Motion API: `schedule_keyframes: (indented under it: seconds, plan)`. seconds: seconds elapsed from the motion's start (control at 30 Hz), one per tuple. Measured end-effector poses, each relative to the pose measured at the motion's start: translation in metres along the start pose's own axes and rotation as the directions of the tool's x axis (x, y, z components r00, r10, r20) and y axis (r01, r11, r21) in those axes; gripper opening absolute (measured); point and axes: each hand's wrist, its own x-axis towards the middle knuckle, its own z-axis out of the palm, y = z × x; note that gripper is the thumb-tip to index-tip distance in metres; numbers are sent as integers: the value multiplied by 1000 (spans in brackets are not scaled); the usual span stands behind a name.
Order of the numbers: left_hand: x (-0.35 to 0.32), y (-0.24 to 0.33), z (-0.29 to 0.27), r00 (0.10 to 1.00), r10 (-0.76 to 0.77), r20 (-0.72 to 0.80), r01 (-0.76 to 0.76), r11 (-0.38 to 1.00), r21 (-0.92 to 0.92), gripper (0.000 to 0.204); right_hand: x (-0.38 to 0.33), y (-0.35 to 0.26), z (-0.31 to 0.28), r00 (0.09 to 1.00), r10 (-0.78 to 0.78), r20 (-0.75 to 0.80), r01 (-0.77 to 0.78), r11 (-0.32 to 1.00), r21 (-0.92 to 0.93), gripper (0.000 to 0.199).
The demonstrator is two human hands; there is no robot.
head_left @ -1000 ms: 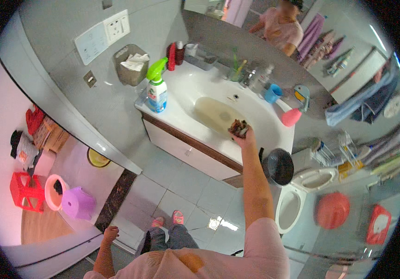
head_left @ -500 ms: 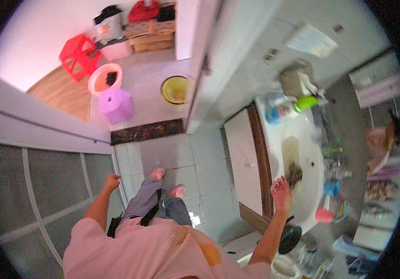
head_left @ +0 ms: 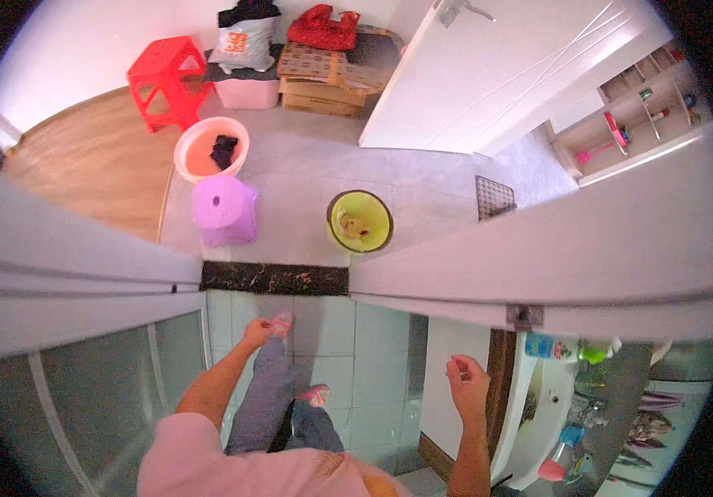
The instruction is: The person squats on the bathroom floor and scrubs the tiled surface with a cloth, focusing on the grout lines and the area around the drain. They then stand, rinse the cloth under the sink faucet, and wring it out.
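Observation:
My left hand (head_left: pixel 257 333) hangs in front of my body above the tiled floor, fingers loosely curled, with nothing visible in it. My right hand (head_left: pixel 467 383) is raised beside the white vanity cabinet (head_left: pixel 453 364), fingers slightly bent and apart, holding nothing. The white basin (head_left: pixel 549 424) lies to its right, with a dark clump in it. At the basin's far end is a spray bottle (head_left: pixel 554 348) with blue and green parts. A dark marble threshold (head_left: pixel 278 278) crosses the doorway ahead of my feet.
Beyond the threshold stand a purple stool (head_left: pixel 226 211), a yellow-green bin (head_left: pixel 360 220) and a pink basin (head_left: pixel 192 157) holding dark cloth. A red stool (head_left: pixel 166 70), cardboard boxes (head_left: pixel 323 95) and a white door (head_left: pixel 456 83) are farther off. A frosted glass panel (head_left: pixel 100 389) borders my left.
My view has swung right, bringing the doorway to the middle. My right hand has come away from over the basin. My left hand has moved forward and inward.

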Motion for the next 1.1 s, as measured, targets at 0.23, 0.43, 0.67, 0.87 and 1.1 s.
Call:
schedule_keyframes:
  seconds: [0.23, 0.43, 0.67, 0.87, 1.1]
  plan:
    - [168, 117, 78, 960, -137, 244, 212, 926, -313, 33, 61, -21, 34, 978, -64, -197, -13, 930, -368, 12]
    - [283, 160, 121, 843, -400, 360, 524, 759, -386, 69, 58, -10, 43, 985, 24, -174, -125, 788, -603, 21]
    - [344, 197, 182, 734, -552, 396, 667, 698, -262, 71, 70, -47, 37, 998, 15, -67, -61, 634, -771, 11]
    - [383, 179, 194, 866, -447, 223, 465, 557, -688, 39, 38, -14, 33, 958, 104, -267, -247, 771, -587, 8]
    - [353, 195, 113, 943, -332, 38, 260, 657, -708, 29, 56, -23, 63, 707, 410, -576, -384, 907, 175, 26]
